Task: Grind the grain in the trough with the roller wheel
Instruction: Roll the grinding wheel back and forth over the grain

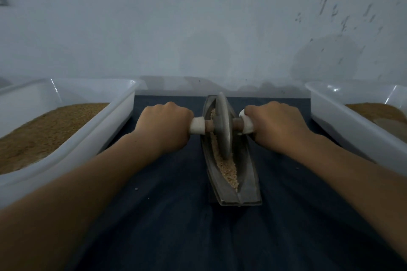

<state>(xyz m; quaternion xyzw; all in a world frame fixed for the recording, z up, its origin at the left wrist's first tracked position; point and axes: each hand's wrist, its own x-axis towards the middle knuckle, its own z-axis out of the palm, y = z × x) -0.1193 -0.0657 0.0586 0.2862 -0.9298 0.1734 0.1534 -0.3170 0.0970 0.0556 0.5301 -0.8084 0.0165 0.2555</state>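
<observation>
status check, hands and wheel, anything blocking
Left hand and right hand clamped on axle grips. Roller wheel upright mid-trough, grain nearside. Nothing blocking.

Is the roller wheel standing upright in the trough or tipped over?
Upright: the roller wheel stands on edge in the trough, in the grain.

Two hands (164, 125); one roller wheel (222, 125); one trough (246, 174); two white tubs (92, 121) holding grain.

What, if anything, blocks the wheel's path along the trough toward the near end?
Nothing visible does. The wheel sits in the trough, held by left hand and right hand; only grain lies ahead.
</observation>
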